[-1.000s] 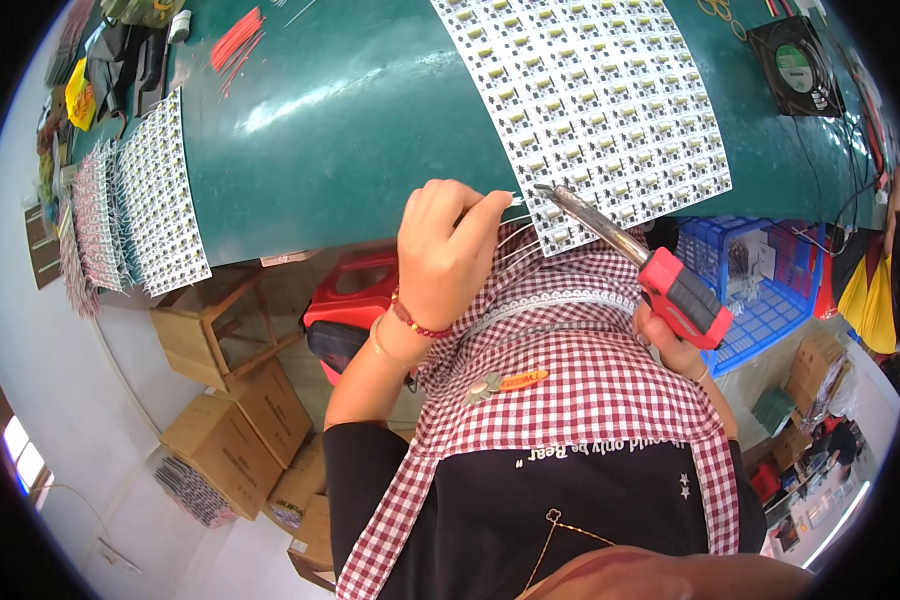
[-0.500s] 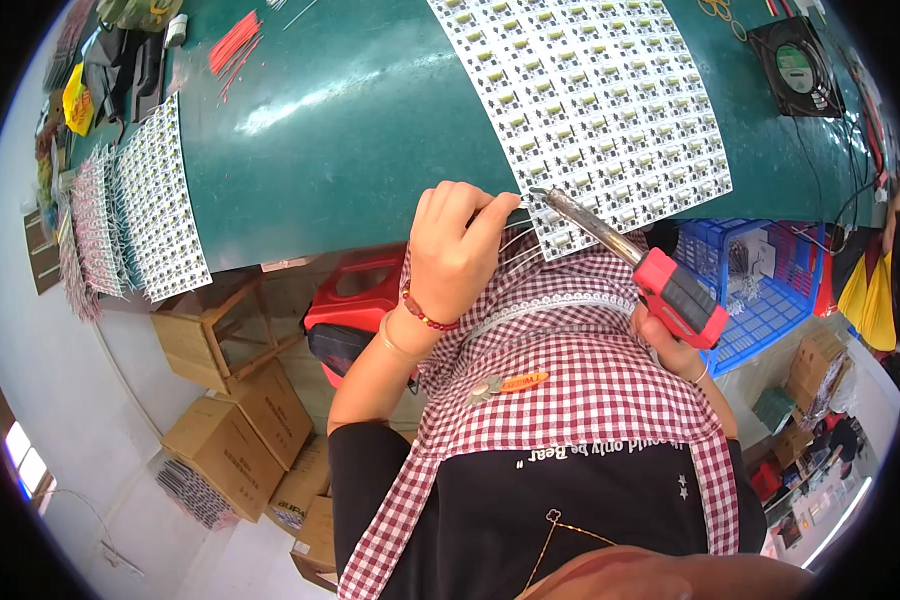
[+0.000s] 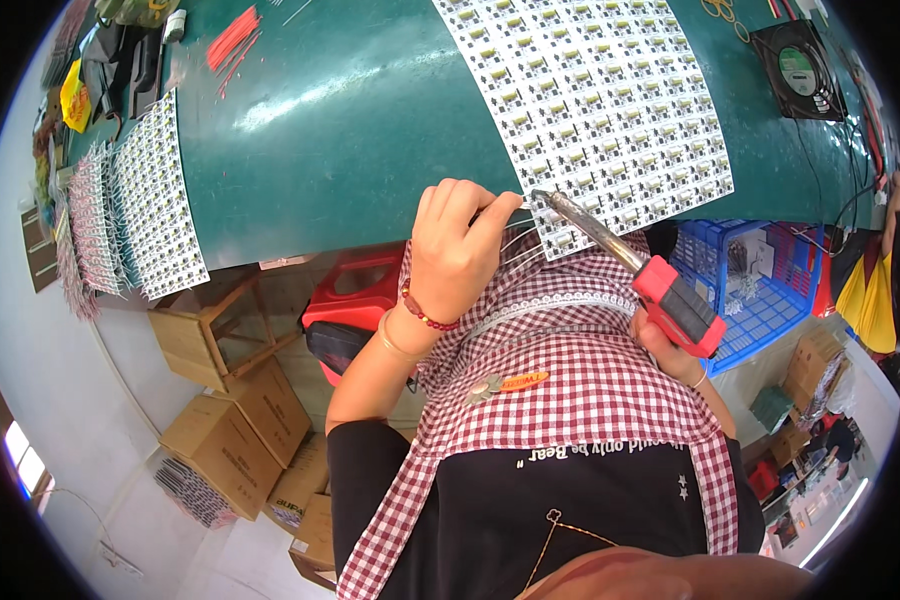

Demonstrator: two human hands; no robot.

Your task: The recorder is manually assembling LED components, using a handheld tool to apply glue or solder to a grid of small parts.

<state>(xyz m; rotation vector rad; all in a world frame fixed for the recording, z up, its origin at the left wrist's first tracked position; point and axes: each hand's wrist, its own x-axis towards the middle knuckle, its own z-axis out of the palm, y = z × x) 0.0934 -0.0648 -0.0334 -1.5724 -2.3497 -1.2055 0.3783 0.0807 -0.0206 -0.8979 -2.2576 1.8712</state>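
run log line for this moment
left hand: pinching apparent white wire | right hand: holding red-black soldering iron | iron tip: at circuit-board sheet, left edge, contact unclear

The head-worn fisheye camera, left of a side-by-side pair, looked steeply down from above the checked apron (image 3: 590, 370), with the left hand (image 3: 456, 235) and right hand (image 3: 662, 342) near mid-view and the green bench (image 3: 340, 150) beyond; straight edges bowed toward its dark rim.
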